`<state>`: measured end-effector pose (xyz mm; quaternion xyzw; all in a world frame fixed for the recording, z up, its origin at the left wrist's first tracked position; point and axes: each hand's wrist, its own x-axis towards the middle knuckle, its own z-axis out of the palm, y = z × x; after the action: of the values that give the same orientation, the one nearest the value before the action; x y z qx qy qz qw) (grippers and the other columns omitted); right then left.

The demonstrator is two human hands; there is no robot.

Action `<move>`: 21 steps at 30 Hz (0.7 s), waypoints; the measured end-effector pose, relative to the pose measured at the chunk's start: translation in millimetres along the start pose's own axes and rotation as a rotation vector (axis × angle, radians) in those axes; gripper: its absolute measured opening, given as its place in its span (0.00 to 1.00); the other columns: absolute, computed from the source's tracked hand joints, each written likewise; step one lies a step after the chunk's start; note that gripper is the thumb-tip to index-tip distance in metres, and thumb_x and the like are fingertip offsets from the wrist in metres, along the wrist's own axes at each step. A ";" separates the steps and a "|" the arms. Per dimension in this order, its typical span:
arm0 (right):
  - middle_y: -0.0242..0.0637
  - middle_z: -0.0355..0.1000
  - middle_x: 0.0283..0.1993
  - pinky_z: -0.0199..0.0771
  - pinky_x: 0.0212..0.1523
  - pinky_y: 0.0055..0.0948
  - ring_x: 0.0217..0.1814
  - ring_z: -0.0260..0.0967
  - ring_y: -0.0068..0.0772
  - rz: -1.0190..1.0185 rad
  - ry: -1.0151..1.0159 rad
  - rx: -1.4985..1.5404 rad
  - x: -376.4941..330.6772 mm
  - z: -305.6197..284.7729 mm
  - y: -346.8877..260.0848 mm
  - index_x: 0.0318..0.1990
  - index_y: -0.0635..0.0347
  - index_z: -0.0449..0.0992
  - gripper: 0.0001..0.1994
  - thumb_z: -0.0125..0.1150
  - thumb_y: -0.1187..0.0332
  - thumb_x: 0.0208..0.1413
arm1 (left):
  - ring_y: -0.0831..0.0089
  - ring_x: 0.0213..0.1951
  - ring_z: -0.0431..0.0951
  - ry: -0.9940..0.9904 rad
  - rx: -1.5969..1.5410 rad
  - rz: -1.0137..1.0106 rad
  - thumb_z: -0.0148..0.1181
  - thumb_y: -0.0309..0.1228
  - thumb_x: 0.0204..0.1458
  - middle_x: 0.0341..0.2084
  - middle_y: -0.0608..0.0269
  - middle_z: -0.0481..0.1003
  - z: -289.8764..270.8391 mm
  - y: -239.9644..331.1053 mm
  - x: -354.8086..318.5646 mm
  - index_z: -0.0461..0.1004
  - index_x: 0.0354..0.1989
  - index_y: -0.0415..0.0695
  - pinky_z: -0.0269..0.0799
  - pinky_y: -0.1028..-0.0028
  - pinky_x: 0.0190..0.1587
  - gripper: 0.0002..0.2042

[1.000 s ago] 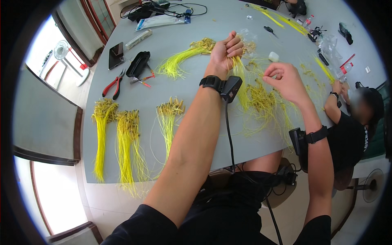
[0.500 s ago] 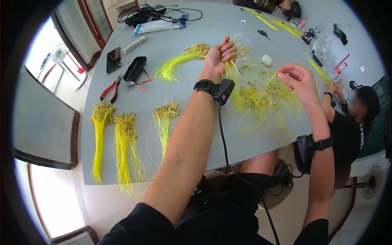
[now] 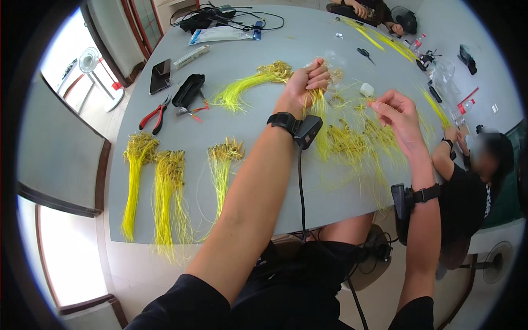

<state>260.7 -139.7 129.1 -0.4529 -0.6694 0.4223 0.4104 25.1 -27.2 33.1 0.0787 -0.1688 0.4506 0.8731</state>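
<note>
Since half a second ago the right hand [image 3: 400, 113] has come in a little toward the left hand [image 3: 309, 82], which has barely shifted against the table [image 3: 341, 198]. Taking twelve o'clock as the far end, nearest me at eight lie a dense yellow bundle [image 3: 131, 187] and a looser bundle [image 3: 170, 187], whose tails hang past the near edge; an arm brushing by could drag them off. The left forearm runs close beside a sparse bundle [image 3: 221, 176] at seven and might scatter it. At three a tangled pile [image 3: 357, 140] of yellow strands with brownish ends spreads flat. Above it, at one, the left grip is a closed fist around a hanging bunch [image 3: 323, 126]; the right grip is narrow, pinched on what looks like a thin strand [image 3: 369, 103]. Since loose ends cross the pile, a hurried pull could snag its neighbours, and a slackening fist could let strands slide out. A curved bundle [image 3: 242, 91] lies toward eleven, red-handled pliers [image 3: 160, 110] at ten, and a white block [image 3: 367, 89] just beyond the right fingertips. Farther off, dark scissors [image 3: 364, 54] lie at one.
</note>
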 end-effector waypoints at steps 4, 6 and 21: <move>0.33 0.79 0.35 0.63 0.30 0.15 0.30 0.66 0.12 -0.007 -0.091 0.165 23.0 9.7 7.0 0.34 0.58 0.77 0.03 0.65 0.72 0.57 | 0.83 0.16 0.49 0.064 0.134 0.001 0.37 0.29 0.71 0.18 0.72 0.52 3.2 -2.0 -0.2 0.64 0.39 0.40 0.50 0.83 0.12 0.10; 0.34 0.79 0.36 0.63 0.30 0.15 0.29 0.65 0.12 -0.013 -0.103 0.237 32.0 16.6 11.2 0.35 0.59 0.78 0.03 0.65 0.72 0.57 | 0.84 0.16 0.49 0.071 0.178 0.015 0.39 0.30 0.70 0.17 0.73 0.52 6.7 -4.8 -1.7 0.65 0.39 0.41 0.48 0.84 0.12 0.09; 0.23 0.72 0.29 0.61 0.26 0.16 0.25 0.61 0.12 -0.042 0.045 0.313 53.5 31.4 52.6 0.37 0.58 0.79 0.05 0.70 0.72 0.55 | 0.90 0.15 0.51 0.170 0.792 -0.095 0.62 0.34 0.60 0.16 0.79 0.54 26.1 -19.5 -6.1 0.73 0.46 0.40 0.44 0.86 0.12 0.12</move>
<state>231.6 -82.5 79.1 -0.3789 -0.5954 0.5024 0.4996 31.8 -50.7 55.4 0.3790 0.0941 0.4449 0.8060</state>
